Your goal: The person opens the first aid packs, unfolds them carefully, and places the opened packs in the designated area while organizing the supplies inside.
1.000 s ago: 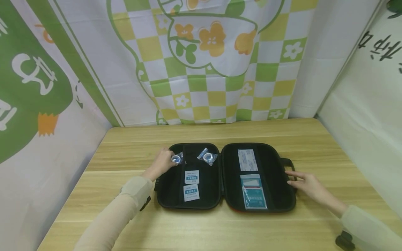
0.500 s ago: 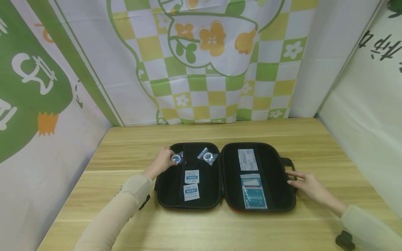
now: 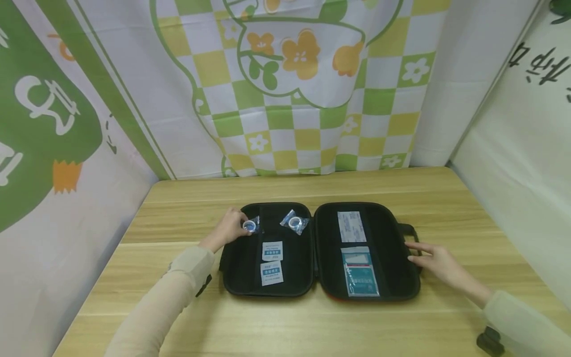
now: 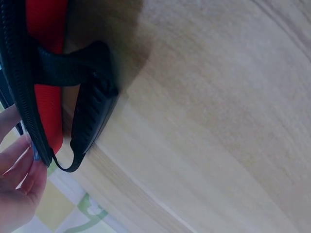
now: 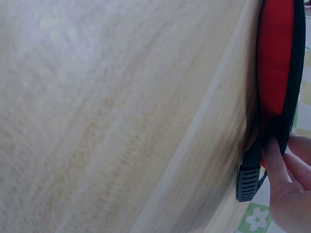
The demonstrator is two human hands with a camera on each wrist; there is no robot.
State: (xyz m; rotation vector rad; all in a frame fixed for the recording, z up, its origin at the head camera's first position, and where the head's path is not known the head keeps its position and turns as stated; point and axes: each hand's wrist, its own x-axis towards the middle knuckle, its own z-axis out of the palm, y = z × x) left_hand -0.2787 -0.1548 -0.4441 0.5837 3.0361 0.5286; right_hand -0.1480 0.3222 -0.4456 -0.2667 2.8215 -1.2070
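A black-lined first-aid case (image 3: 285, 292) with a red outer shell lies unfolded on the table. My left hand (image 3: 228, 229) is at the far left corner of its left half, pinching a small tape roll (image 3: 250, 226) in clear and blue wrapping. In the left wrist view, those fingers (image 4: 18, 162) are partly hidden behind the zipped rim. On the opposite side, my right hand (image 3: 439, 263) pinches the rim beside the carrying handle (image 3: 415, 235). One digit lies outside the shell in the right wrist view, with other fingers (image 5: 296, 170) across the rim.
A second wrapped tape roll (image 3: 295, 223) and two white-and-blue sachets (image 3: 272, 251) lie in the left half. The right half holds a white printed packet (image 3: 352, 227) and a green packet (image 3: 360, 272). Fabric-covered walls border the wooden table (image 3: 285, 327).
Both hands keep their places at the case, and the items inside stay put. The head view shifts only very slightly.
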